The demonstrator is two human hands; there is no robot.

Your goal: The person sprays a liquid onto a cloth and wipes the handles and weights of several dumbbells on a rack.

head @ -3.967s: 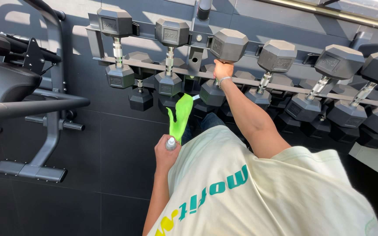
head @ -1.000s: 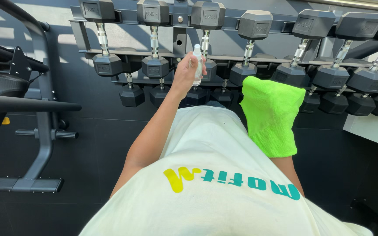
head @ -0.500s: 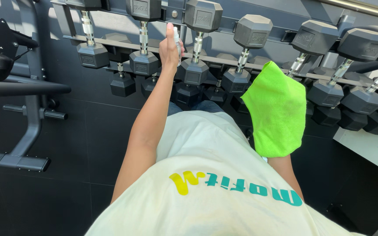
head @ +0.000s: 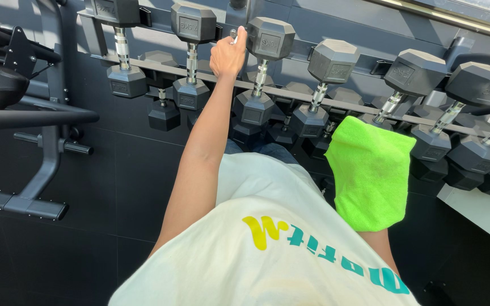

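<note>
My left hand (head: pixel 227 56) is raised to the top row of the rack and grips a small clear spray bottle (head: pixel 234 35), of which only the tip shows. The bottle sits just left of the upper head of a black hex dumbbell (head: pixel 267 38). A bright green cloth (head: pixel 372 173) is draped over my right hand and hides it completely. The cloth hangs in front of the lower dumbbells, right of my body, touching nothing on the rack.
A dark wall rack (head: pixel 296 94) holds several black hex dumbbells with chrome handles, in an upper and a lower row. A black exercise machine (head: pixel 35 116) with a floor foot stands to the left. A white ledge (head: pixel 483 212) lies at the lower right.
My left hand has lifted the spray bottle higher, up to the top dumbbell heads. The green cloth on my right hand has dropped slightly lower and to the right.
</note>
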